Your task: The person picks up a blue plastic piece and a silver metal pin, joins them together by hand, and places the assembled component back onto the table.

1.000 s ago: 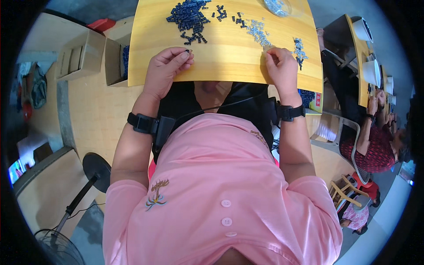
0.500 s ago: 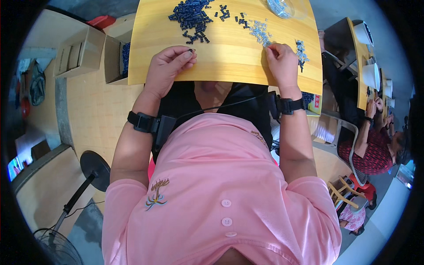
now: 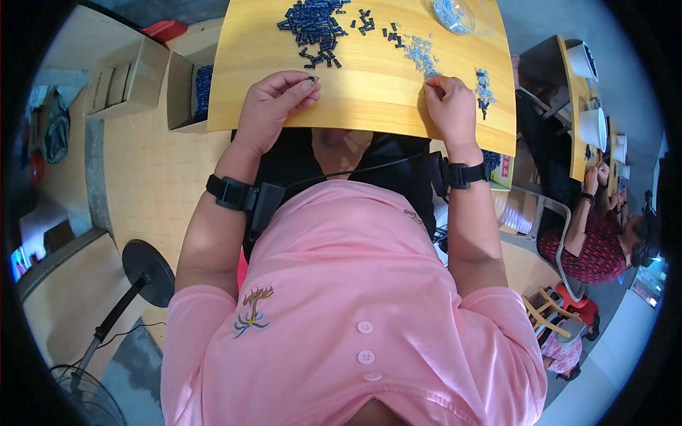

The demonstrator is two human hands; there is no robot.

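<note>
My left hand (image 3: 280, 99) is closed in a pinch above the near part of the wooden table (image 3: 369, 92), with the end of a small black part (image 3: 312, 79) showing at its fingertips. Just beyond it lies a heap of small black parts (image 3: 312, 25). My right hand (image 3: 452, 103) has its fingers pressed together at the near end of a scatter of small clear parts (image 3: 420, 53). Whatever its fingertips hold is hidden. To the right of that hand is a narrow pile of clear and black pieces (image 3: 484, 92).
A clear round dish (image 3: 453, 15) of small parts stands at the far right. Cardboard boxes (image 3: 128, 78) are at the left, one holding dark parts (image 3: 203, 92). A fan (image 3: 148, 273) stands lower left. A co-worker (image 3: 590, 245) sits at another table with white bowls (image 3: 592, 128).
The view has shifted slightly. Both hands stay at nearly the same spots, pinched, the left by the black heap and the right at the clear parts.
</note>
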